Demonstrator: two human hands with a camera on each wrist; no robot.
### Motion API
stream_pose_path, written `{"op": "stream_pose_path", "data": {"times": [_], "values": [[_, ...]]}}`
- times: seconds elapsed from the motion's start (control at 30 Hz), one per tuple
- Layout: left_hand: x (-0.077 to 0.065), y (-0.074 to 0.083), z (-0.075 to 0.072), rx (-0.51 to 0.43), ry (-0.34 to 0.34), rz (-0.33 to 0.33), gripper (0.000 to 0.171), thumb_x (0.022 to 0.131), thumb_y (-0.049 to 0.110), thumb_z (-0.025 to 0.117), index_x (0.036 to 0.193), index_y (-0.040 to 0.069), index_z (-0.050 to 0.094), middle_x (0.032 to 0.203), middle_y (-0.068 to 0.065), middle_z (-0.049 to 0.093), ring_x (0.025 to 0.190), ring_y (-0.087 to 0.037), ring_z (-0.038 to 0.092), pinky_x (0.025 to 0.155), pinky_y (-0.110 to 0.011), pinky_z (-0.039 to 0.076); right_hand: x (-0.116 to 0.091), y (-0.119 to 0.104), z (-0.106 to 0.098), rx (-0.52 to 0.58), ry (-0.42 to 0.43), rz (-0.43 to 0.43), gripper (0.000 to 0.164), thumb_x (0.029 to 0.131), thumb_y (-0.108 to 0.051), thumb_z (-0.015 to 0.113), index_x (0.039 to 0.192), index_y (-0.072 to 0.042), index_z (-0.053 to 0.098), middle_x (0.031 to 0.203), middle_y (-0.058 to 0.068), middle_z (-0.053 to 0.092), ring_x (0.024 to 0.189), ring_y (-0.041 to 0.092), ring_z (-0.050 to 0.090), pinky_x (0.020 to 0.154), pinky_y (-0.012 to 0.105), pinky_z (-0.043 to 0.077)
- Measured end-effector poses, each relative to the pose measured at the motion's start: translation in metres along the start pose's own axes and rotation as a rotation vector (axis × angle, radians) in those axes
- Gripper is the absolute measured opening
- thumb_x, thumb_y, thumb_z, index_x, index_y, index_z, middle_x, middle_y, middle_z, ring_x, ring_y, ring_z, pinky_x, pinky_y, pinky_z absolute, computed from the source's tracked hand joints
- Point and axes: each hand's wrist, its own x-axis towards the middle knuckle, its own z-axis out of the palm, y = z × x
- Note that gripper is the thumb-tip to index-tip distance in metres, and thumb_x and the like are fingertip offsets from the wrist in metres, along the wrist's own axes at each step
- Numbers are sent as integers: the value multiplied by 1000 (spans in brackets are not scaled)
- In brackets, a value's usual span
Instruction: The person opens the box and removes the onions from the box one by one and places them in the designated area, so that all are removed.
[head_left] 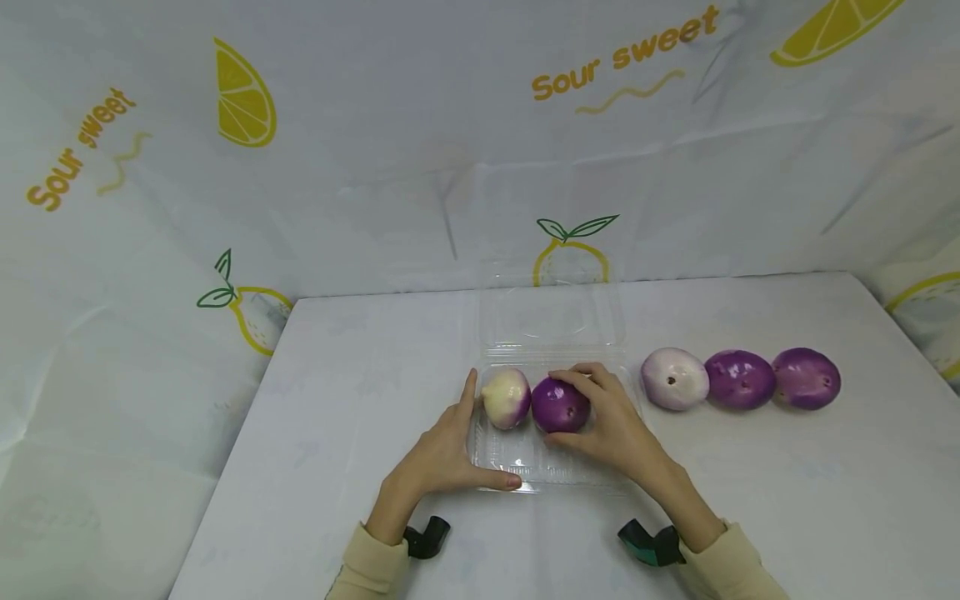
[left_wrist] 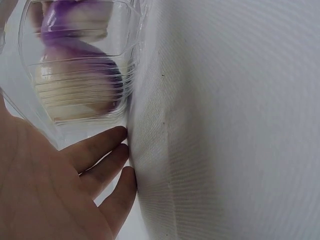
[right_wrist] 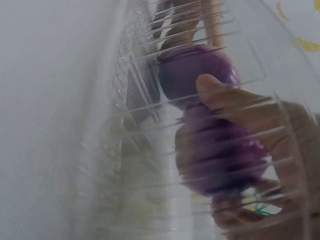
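A clear plastic clamshell box (head_left: 517,458) stands on the table with its lid (head_left: 551,321) folded back. Inside, at the left, sits a pale onion (head_left: 506,402) with a purple side and a pointed tip. My right hand (head_left: 611,421) grips a dark purple onion (head_left: 557,408) beside it, thumb in front and fingers behind. Through the box wall, the right wrist view also shows this purple onion (right_wrist: 220,155) within the fingers. My left hand (head_left: 450,454) is spread at the box's left front corner, thumb along the front rim; its fingers (left_wrist: 102,147) reach the tabletop beside the box.
Right of the box, three more onions lie in a row: a whitish one (head_left: 675,380), a purple one (head_left: 740,381) and another purple one (head_left: 806,379). A lemon-printed white cloth (head_left: 390,150) hangs behind the white table (head_left: 322,392). Black wrist mounts (head_left: 427,537) show below the hands.
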Motion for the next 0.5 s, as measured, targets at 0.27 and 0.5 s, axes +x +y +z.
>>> {"op": "stream_pose_path", "data": {"times": [0.27, 0.5], "values": [[-1, 0, 0, -15, -1, -3, 151, 60, 69, 88, 165, 26, -12, 165, -2, 40, 153, -33, 35, 116, -62, 40, -3, -8, -10, -26, 58, -4, 78, 66, -21, 98, 135, -10, 64, 126, 16, 58, 116, 35, 59, 93, 55, 57], [-2, 0, 0, -15, -6, -22, 150, 59, 71, 88, 164, 32, -12, 164, -1, 40, 153, -33, 36, 115, -62, 40, -9, -8, -24, -36, 167, -16, 77, 64, -18, 99, 134, -13, 66, 126, 12, 57, 117, 28, 58, 98, 21, 49]]}}
